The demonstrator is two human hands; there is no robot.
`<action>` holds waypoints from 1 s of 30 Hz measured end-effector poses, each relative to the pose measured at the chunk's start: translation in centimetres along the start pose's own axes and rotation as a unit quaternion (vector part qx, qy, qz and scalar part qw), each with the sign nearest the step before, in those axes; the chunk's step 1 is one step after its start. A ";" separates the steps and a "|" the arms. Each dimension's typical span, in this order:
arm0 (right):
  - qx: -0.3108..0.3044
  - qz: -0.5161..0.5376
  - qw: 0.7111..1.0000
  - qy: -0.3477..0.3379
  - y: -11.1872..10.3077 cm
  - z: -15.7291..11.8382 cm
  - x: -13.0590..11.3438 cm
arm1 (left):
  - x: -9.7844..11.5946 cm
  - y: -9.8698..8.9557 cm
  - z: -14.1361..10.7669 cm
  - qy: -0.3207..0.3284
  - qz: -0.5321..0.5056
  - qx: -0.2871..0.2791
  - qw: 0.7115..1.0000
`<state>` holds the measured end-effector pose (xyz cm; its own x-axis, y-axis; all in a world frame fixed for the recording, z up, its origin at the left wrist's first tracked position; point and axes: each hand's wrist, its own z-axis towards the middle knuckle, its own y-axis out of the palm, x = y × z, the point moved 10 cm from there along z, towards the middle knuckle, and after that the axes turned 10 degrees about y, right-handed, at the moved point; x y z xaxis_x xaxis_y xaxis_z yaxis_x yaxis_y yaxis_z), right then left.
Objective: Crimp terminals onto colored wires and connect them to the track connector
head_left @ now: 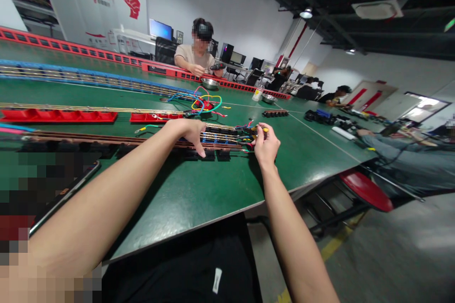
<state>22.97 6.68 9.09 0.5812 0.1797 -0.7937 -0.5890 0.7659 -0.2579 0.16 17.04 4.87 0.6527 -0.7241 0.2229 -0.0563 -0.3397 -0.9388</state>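
Long brown bars [106,138] along black holders [223,155]

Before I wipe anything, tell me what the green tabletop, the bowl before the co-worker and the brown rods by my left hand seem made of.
Green tabletop: smooth, glossy coating or laminate, judging by reflections.
Bowl: probably polished metal, silvery and shiny.
Brown rods: perhaps copper or coated metal; thin, straight, faintly shiny.

With our left hand [195,135] we grip a long wired strip [80,137] lying on the green tabletop [213,191], while our right hand [266,147] bends its fingers at the strip's right end, close to a small yellow piece [265,129]. Behind our hands we see red trays [60,116], a blue strip [88,75] and a tangle of coloured wires [213,99]; across from us, a seated person [197,59] holds a drill [218,66] near a metal bowl [209,84].
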 end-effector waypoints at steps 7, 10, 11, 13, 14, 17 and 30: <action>-0.035 0.007 0.999 -0.003 0.6 -0.6 -0.9 | 0.4 -0.1 -0.2 0.001 -0.004 -0.003 1.000; -0.055 0.011 0.998 0.005 0.8 -0.9 -1.1 | 0.5 -0.1 -0.3 0.000 -0.006 -0.011 1.000; -0.062 0.012 0.998 0.007 1.0 -1.1 -1.2 | 0.6 -0.1 -0.4 0.002 -0.008 -0.012 1.000; -0.070 0.018 0.997 0.017 1.2 -1.2 -1.0 | 0.7 -0.1 -0.4 0.007 -0.012 -0.010 1.000; -0.068 0.024 0.997 0.024 1.1 -1.1 -0.8 | 0.7 -0.2 -0.4 0.009 -0.013 -0.008 1.000; -0.044 0.062 0.995 0.068 0.8 -0.9 0.4 | 0.6 -0.1 -0.3 0.009 -0.013 -0.005 1.000; -0.115 0.282 0.917 0.257 2.8 -1.6 2.7 | 0.4 -0.1 -0.2 0.003 -0.011 0.002 1.000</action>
<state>22.00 8.34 5.38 -0.1598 0.1468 -0.9762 -0.8515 0.4798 0.2116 0.20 16.68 5.11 0.6489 -0.7201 0.2457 -0.0383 -0.3534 -0.9347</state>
